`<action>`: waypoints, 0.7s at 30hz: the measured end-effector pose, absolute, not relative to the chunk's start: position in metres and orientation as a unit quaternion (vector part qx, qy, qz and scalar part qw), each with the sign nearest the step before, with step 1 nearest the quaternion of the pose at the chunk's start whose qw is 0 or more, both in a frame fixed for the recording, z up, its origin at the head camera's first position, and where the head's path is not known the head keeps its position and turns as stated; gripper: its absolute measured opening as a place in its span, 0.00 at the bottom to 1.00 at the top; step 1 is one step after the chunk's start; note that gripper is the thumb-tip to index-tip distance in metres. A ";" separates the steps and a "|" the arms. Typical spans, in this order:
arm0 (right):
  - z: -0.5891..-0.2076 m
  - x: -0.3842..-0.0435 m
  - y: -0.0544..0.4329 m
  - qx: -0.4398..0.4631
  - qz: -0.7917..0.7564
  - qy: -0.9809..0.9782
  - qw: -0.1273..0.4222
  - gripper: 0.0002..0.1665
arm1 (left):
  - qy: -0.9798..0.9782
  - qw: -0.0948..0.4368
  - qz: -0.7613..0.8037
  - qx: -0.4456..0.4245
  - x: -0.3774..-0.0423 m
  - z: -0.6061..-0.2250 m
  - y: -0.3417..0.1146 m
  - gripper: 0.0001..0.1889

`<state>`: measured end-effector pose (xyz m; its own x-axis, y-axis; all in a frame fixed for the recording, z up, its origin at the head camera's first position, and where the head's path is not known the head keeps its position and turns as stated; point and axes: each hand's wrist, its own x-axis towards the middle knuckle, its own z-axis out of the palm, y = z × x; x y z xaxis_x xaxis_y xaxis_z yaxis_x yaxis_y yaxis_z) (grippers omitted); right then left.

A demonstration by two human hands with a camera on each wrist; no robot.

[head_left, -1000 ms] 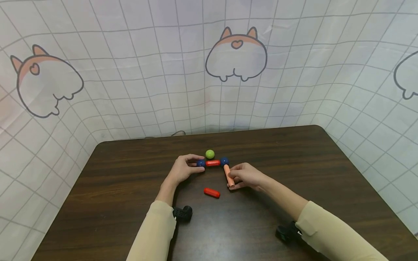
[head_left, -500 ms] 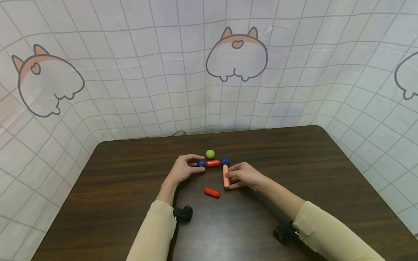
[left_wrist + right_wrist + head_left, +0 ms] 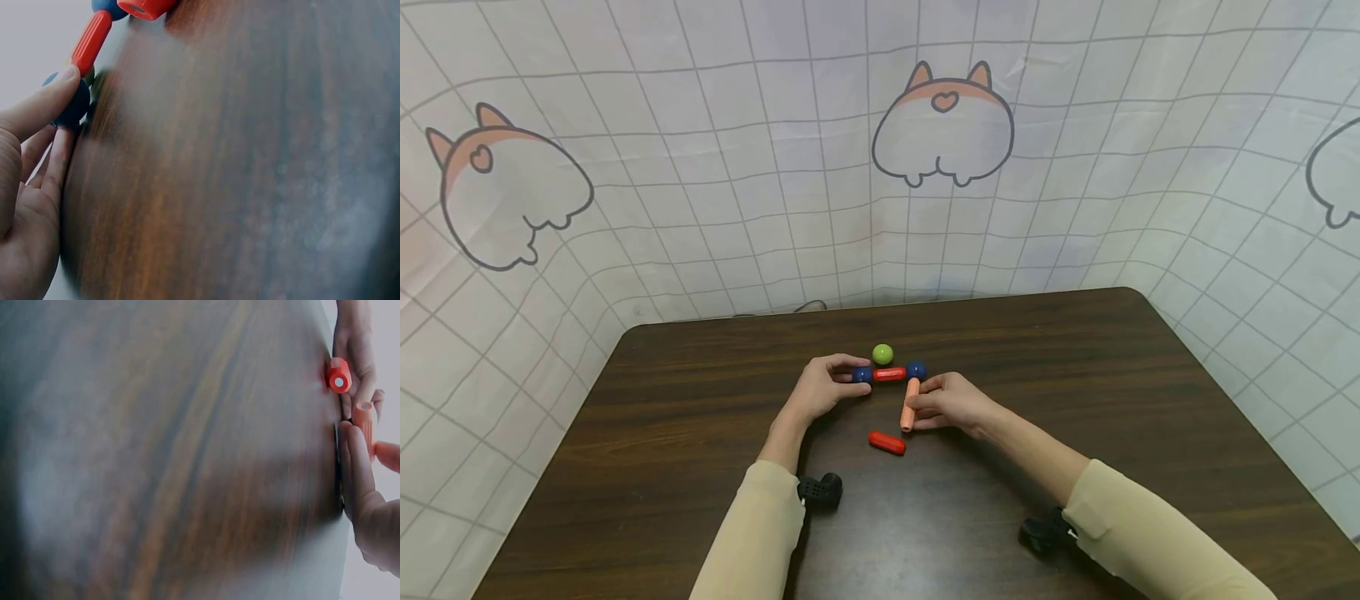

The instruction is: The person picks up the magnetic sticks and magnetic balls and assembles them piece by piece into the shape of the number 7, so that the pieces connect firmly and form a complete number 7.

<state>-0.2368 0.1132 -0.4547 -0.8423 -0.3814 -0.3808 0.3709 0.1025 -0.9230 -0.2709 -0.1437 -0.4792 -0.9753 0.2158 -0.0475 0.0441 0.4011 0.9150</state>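
My left hand point(image 3: 822, 388) pinches a dark blue ball point(image 3: 74, 105) between thumb and fingers. From that ball a short red rod point(image 3: 890, 374) runs right to a second blue ball point(image 3: 916, 370). An orange rod point(image 3: 910, 407) slants toward me from just below the second ball, its far end right at it. My right hand point(image 3: 953, 406) grips this orange rod from the right side; in the right wrist view its thumb and fingers lie on either side of it. A green ball point(image 3: 883, 355) sits behind the red rod.
A loose red rod point(image 3: 887, 442) lies on the dark wooden table point(image 3: 685, 467), nearer to me than the joined pieces. Black wrist devices point(image 3: 822, 492) hang at both cuffs. A white gridded curtain point(image 3: 737, 183) surrounds the table's back and sides.
The near end of the orange rod has swung left with my right hand, while its far end stays by the right blue ball. My left hand has kept its place.
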 end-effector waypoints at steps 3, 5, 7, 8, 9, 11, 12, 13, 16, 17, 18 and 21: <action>-0.455 -0.237 0.112 -0.008 -0.672 0.685 0.279 0.21 | 0.835 0.080 0.539 0.079 -0.271 -0.478 -0.144 0.19; -0.456 -0.237 0.111 -0.008 -0.674 0.684 0.278 0.20 | 0.835 0.081 0.538 0.082 -0.270 -0.478 -0.144 0.19; -0.456 -0.237 0.111 -0.008 -0.674 0.684 0.278 0.21 | 0.837 0.080 0.535 0.084 -0.270 -0.477 -0.143 0.19; -0.456 -0.237 0.111 -0.008 -0.674 0.684 0.279 0.21 | 0.837 0.079 0.535 0.085 -0.270 -0.477 -0.143 0.19; -0.455 -0.237 0.111 -0.008 -0.674 0.684 0.280 0.22 | 0.837 0.079 0.535 0.086 -0.270 -0.477 -0.143 0.19; -0.455 -0.237 0.111 -0.007 -0.674 0.683 0.281 0.22 | 0.837 0.078 0.534 0.087 -0.270 -0.477 -0.143 0.19; -0.455 -0.237 0.111 -0.007 -0.673 0.684 0.281 0.22 | 0.837 0.078 0.534 0.088 -0.270 -0.477 -0.143 0.19; -0.455 -0.237 0.111 -0.007 -0.673 0.684 0.281 0.22 | 0.837 0.079 0.534 0.089 -0.270 -0.477 -0.143 0.19; -0.455 -0.238 0.111 -0.008 -0.673 0.684 0.281 0.22 | 0.837 0.079 0.534 0.093 -0.271 -0.478 -0.143 0.20; -0.455 -0.238 0.111 -0.009 -0.673 0.684 0.281 0.22 | 0.837 0.079 0.533 0.094 -0.271 -0.478 -0.143 0.20; -0.455 -0.238 0.112 -0.010 -0.673 0.684 0.280 0.22 | 0.837 0.079 0.533 0.096 -0.271 -0.478 -0.143 0.21; -0.455 -0.238 0.112 -0.011 -0.674 0.684 0.280 0.22 | 0.835 0.082 0.535 0.104 -0.271 -0.477 -0.144 0.22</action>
